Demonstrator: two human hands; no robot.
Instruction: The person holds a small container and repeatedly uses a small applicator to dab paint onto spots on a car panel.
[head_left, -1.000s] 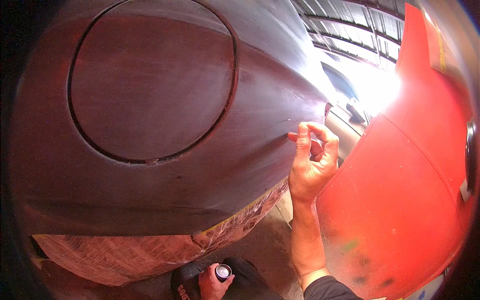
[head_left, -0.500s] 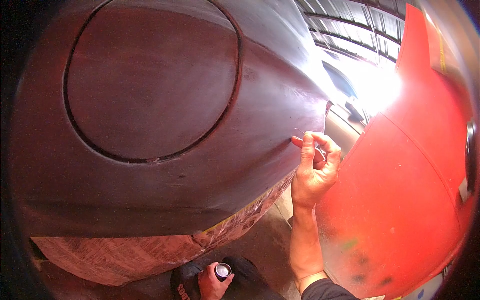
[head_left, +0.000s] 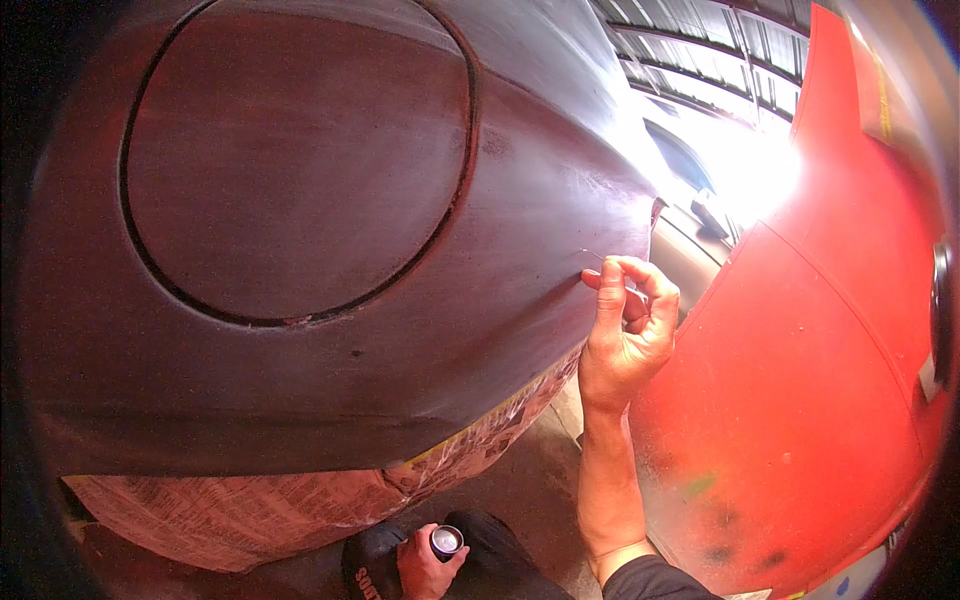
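Observation:
My right hand [head_left: 630, 345] is raised beside the dark, dull-surfaced car body panel [head_left: 540, 230], thumb and forefinger pinched. From the pinch sticks out a thin, wire-like piece [head_left: 593, 254], too fine to make out exactly. Low in the view, close to my legs, my left hand [head_left: 424, 566] is closed around a small dark cup [head_left: 446, 541] with something pale and shiny inside. A large round seam [head_left: 300, 322] marks the panel to the left of my right hand.
Printed masking paper [head_left: 230, 515] and yellow tape [head_left: 440, 455] line the panel's lower edge. A large red panel [head_left: 790, 400] stands close to my right arm. Beyond are a vehicle [head_left: 690, 245], a bright light and a ribbed metal roof [head_left: 720, 60].
My right hand has shifted slightly up and left, still pinching the thin piece, which now points further left. My left hand and the cup have hardly moved.

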